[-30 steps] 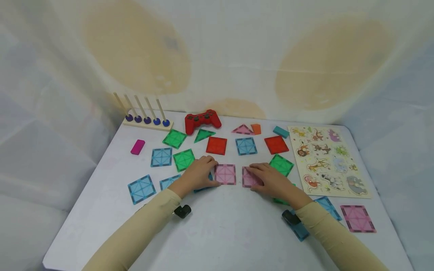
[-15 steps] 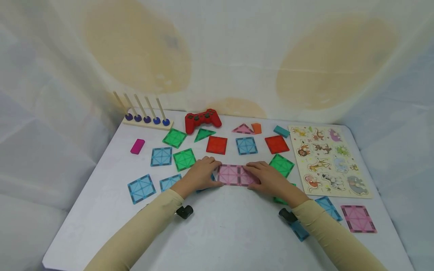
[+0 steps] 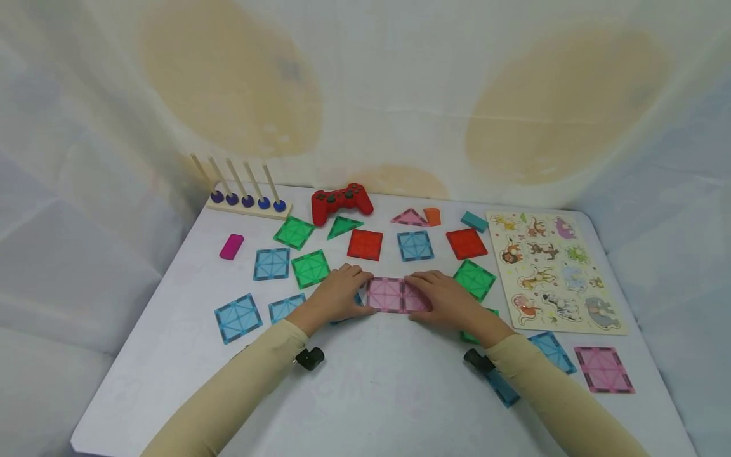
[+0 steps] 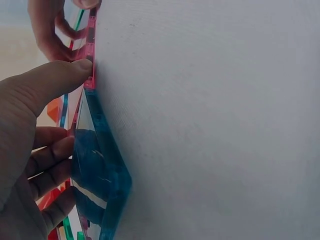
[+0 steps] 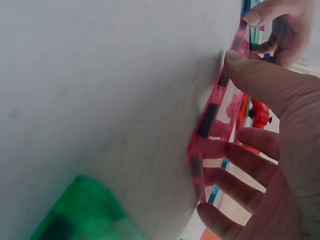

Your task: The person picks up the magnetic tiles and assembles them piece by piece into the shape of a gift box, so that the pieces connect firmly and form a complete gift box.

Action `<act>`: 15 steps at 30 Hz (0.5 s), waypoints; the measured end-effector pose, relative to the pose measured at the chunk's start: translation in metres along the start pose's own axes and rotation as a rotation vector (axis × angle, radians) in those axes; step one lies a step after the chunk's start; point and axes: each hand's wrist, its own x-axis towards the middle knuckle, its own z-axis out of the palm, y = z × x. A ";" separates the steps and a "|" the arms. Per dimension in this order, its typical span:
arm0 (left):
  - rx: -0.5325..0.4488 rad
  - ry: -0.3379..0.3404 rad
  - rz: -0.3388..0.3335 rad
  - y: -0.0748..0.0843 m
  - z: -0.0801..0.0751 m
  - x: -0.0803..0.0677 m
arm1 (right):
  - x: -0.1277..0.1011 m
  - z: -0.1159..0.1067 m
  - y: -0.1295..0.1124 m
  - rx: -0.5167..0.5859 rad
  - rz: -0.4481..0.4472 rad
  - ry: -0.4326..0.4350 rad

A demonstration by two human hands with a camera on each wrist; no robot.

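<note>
- On my head feed, my left hand (image 3: pixel 337 295) and right hand (image 3: pixel 448 299) meet at the centre of the white table (image 3: pixel 365 393), each on one of two pink translucent square magnetic tiles.
- The left pink tile (image 3: pixel 385 294) and the right pink tile (image 3: pixel 415 297) lie flat, edge to edge, forming one strip.
- My left hand holds the left tile at its 9 o'clock edge; on the left wrist feed the thumb (image 4: pixel 50 82) presses against the pink rim while the fingers curl behind it.
- My right hand covers much of the right tile from 3 o'clock; on the right wrist feed its thumb (image 5: pixel 255 80) rests on the pink frame (image 5: pixel 215 125) and the fingers curl under the tile, so it grips the tile.
- A blue translucent square tile (image 4: pixel 100 175) lies partly under my left hand, touching the pink pair's corner.
- At 12 o'clock from the pair sit a red square tile (image 3: pixel 365 245) and a blue square tile (image 3: pixel 415 245); farther back is a red game controller (image 3: pixel 341 202).
- At 10 o'clock lies a green square tile (image 3: pixel 311 268); at 2 o'clock, another green square tile (image 3: pixel 474 278), just beside my right hand.
- At 3 o'clock, well apart, lies a wooden animal puzzle board (image 3: pixel 548 270).
- At 11 o'clock, far back, stands a wooden peg rack with blue beads (image 3: pixel 247 202).
- At 4 o'clock near the table edge lies a lone pink square tile (image 3: pixel 603 369).
</note>
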 end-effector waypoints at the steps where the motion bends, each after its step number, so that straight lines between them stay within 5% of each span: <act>1: 0.001 0.001 0.000 0.000 0.000 0.000 | 0.002 0.000 -0.001 -0.001 -0.002 0.000; 15: 0.005 -0.001 -0.020 -0.005 0.001 -0.007 | 0.010 -0.001 -0.013 -0.044 0.002 -0.006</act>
